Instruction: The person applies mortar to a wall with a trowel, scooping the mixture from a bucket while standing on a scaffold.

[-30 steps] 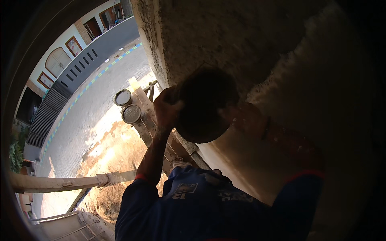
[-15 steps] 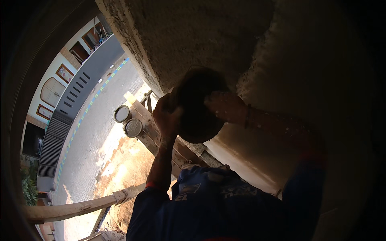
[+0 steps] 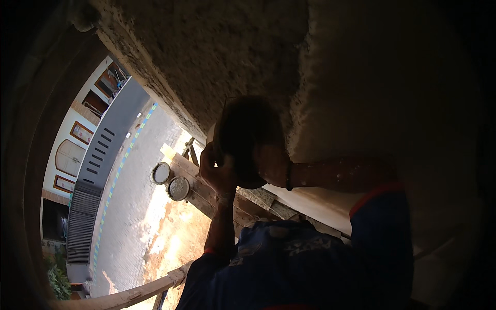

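A dark round bucket (image 3: pixel 249 124) is held up before my chest, close to a rough wall, its opening facing me. My left hand (image 3: pixel 219 173) grips its left rim, with the thumb over the edge. My right hand (image 3: pixel 273 163) is at the opening, its fingers reaching inside and lost in shadow. Whether those fingers hold anything does not show, and the bucket's contents are too dark to make out. Pale specks dot my right forearm (image 3: pixel 330 174).
Rough plaster covers the wall (image 3: pixel 206 57), beside a smoother section (image 3: pixel 361 113). Below, two buckets of grey mix (image 3: pixel 179 188) stand by wooden planks (image 3: pixel 199 199). A wooden rail (image 3: pixel 129 295) crosses at lower left. Beyond lie a paved lane (image 3: pixel 126 191) and a grey gate (image 3: pixel 80 227).
My view has shifted, so the scene below sits lower and farther right. My right hand has moved lower and deeper into the bucket; my left hand keeps its hold on the rim.
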Tool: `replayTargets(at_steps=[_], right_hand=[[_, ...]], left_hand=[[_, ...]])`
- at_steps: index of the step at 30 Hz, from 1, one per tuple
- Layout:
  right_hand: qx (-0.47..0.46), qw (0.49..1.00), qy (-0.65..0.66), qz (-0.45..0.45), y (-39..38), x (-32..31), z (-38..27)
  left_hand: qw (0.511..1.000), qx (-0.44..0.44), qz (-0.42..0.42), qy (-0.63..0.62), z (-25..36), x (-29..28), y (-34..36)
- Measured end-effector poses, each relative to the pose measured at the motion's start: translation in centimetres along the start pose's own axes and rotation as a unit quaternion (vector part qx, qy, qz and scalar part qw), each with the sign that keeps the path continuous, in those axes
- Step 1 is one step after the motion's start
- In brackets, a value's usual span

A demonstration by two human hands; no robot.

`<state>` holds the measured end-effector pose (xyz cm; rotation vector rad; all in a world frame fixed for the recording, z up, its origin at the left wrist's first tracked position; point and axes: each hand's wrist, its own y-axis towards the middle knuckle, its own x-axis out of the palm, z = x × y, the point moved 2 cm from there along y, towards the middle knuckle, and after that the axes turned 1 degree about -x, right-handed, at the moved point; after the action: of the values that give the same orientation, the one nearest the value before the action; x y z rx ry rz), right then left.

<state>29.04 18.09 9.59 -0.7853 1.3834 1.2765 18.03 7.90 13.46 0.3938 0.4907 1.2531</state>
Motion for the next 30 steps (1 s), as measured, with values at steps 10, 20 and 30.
replayTargets(at_steps=[10,20,30], right_hand=[[-0.187,0.981,0.041,-0.007,-0.2,-8.1,2.0],[-0.178,0.981,0.063,-0.033,-2.7,-4.5,1.1],[-0.078,0.997,-0.011,-0.025,-1.5,-5.6,3.1]], left_hand=[[0.999,0.035,-0.039,0.008,-0.9,-1.1,0.1],[0.997,-0.033,-0.010,-0.071,-2.5,-2.5,1.6],[0.999,-0.010,-0.035,-0.038,-0.5,-3.2,1.5]])
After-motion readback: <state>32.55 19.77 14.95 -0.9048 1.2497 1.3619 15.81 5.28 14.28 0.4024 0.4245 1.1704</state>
